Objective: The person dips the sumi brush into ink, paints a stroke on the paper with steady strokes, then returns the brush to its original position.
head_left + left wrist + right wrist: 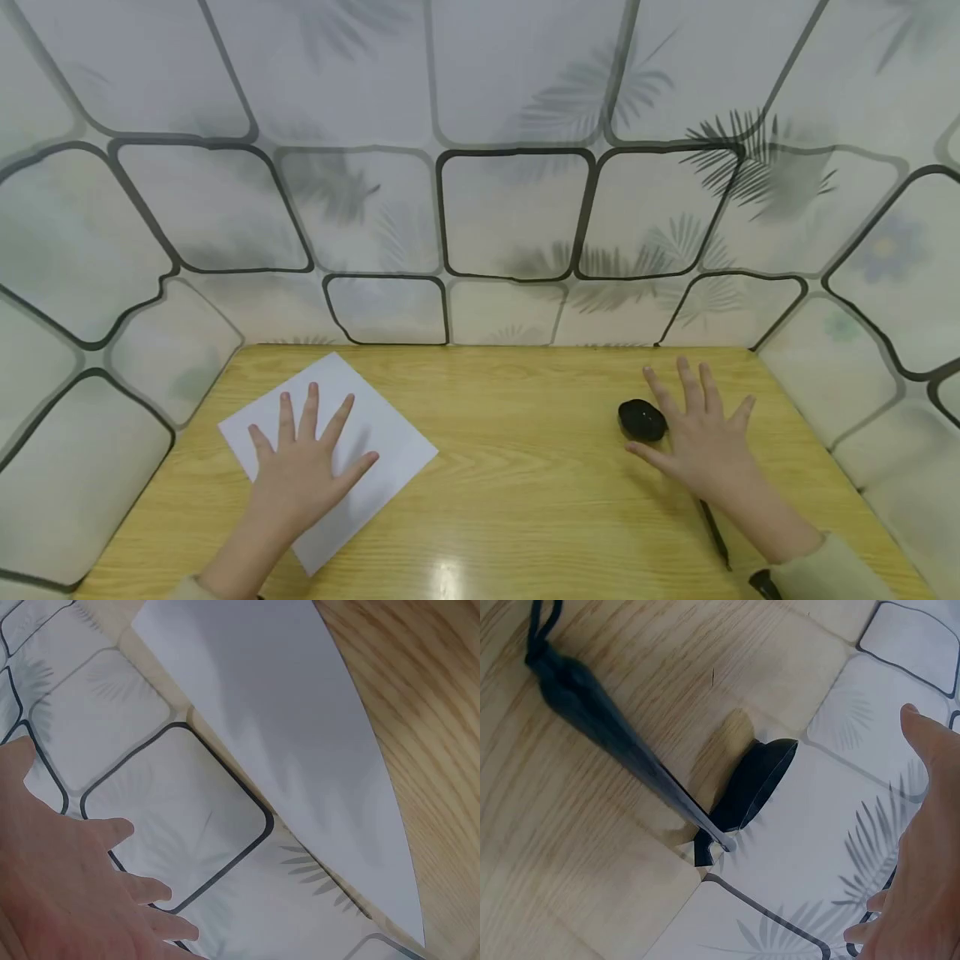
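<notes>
My left hand [300,471] is held with fingers spread above a white sheet of paper [390,450] lying askew on the table. The left wrist view shows the hand [67,877] at lower left, the paper [300,727] beyond it. On the right, my other hand [701,446] spreads its fingers beside a small, glossy black dish [642,420]. A dark tapered rod like a writing brush [712,533] passes partly hidden under that hand. In the right wrist view a cord loop tops the rod [622,735], and its narrow end overlaps the dish [757,780]. Neither hand holds anything.
Both hands are over a yellow wood-grain table [510,483]. A pale wall covering [517,217] with dark outlines and leaf prints stands behind the table and along both sides. A dark item [765,583] shows at the right sleeve [832,571].
</notes>
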Motion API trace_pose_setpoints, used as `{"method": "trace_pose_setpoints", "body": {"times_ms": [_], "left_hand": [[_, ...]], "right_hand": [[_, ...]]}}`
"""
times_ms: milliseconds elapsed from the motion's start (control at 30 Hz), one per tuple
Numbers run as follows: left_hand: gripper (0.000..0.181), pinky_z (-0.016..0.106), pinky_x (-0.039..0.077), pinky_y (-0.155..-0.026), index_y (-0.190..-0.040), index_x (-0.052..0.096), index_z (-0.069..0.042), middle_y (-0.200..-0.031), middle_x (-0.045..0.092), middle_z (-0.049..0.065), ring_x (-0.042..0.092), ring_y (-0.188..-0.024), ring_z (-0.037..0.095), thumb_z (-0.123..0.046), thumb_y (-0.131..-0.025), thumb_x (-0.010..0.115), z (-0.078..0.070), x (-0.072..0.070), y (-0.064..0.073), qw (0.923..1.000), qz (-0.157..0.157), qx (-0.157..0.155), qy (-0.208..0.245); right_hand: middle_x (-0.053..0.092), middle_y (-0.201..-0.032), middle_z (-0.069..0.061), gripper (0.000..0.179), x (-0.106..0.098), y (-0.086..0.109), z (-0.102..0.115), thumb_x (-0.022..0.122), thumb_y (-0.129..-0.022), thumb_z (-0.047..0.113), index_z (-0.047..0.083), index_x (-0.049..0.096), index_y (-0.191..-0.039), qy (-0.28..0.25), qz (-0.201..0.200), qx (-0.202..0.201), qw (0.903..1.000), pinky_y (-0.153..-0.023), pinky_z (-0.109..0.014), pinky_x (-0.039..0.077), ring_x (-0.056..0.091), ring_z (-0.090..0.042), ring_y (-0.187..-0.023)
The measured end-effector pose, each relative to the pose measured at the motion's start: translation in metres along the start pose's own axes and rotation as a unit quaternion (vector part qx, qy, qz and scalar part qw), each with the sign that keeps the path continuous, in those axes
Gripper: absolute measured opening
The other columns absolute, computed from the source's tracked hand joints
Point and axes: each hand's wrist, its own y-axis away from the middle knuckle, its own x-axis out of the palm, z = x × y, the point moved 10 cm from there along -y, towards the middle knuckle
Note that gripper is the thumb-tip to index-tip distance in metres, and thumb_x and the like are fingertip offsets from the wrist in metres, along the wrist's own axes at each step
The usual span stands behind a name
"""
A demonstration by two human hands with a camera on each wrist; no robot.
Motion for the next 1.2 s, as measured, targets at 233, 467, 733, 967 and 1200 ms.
{"method": "trace_pose_setpoints", "body": {"times_ms": [233, 467, 733, 967, 1200], "left_hand": [[0.089, 0.095, 0.011, -0.108, -0.167, 0.035, -0.021, -0.173, 0.016, 0.033, 0.007, -0.156, 0.067, -0.069, -0.096, 0.06, 0.005, -0.003, 0.0, 1.0, 0.004, -0.003, 0.007], [0.088, 0.094, 0.01, -0.11, -0.166, 0.037, -0.021, -0.172, 0.018, 0.034, 0.01, -0.156, 0.067, -0.068, -0.096, 0.062, 0.012, -0.004, 0.001, 1.0, -0.007, -0.001, 0.001], [0.085, 0.091, 0.013, -0.113, -0.164, 0.04, -0.02, -0.17, 0.023, 0.036, 0.017, -0.154, 0.067, -0.065, -0.096, 0.063, 0.024, -0.006, 0.004, 0.9997, -0.024, 0.008, 0.003], [0.083, 0.09, 0.016, -0.114, -0.163, 0.043, -0.016, -0.169, 0.023, 0.037, 0.019, -0.153, 0.066, -0.062, -0.097, 0.063, 0.031, -0.01, 0.009, 0.9998, -0.015, 0.012, -0.006], [0.08, 0.086, 0.022, -0.115, -0.16, 0.046, -0.013, -0.167, 0.027, 0.039, 0.024, -0.152, 0.065, -0.06, -0.098, 0.063, 0.033, -0.009, 0.012, 0.9994, -0.018, 0.025, -0.012]], "right_hand": [[0.016, -0.173, -0.029, 0.116, -0.006, -0.002, -0.002, 0.074, -0.085, 0.07, 0.032, 0.008, -0.173, 0.014, -0.008, -0.01, 0.9998, -0.102, -0.098, 0.017, 0.019, -0.059, -0.156], [0.02, -0.171, -0.03, 0.11, -0.013, -0.004, -0.005, 0.072, -0.087, 0.071, 0.029, 0.016, -0.171, 0.02, -0.027, -0.033, 0.9989, -0.107, -0.093, 0.021, 0.024, -0.057, -0.154], [0.023, -0.171, -0.031, 0.107, -0.021, -0.004, -0.014, 0.072, -0.088, 0.069, 0.028, 0.019, -0.171, 0.036, -0.045, -0.046, 0.9973, -0.109, -0.09, 0.024, 0.028, -0.056, -0.153], [0.028, -0.167, -0.033, 0.105, -0.026, -0.001, -0.022, 0.071, -0.089, 0.068, 0.026, 0.02, -0.171, 0.039, -0.062, -0.079, 0.9942, -0.115, -0.084, 0.025, 0.036, -0.058, -0.146], [0.04, -0.158, -0.033, 0.091, -0.035, 0.004, -0.025, 0.048, -0.099, 0.077, 0.024, 0.026, -0.17, 0.046, -0.106, -0.139, 0.9835, -0.114, -0.074, 0.036, 0.047, -0.054, -0.135]]}}
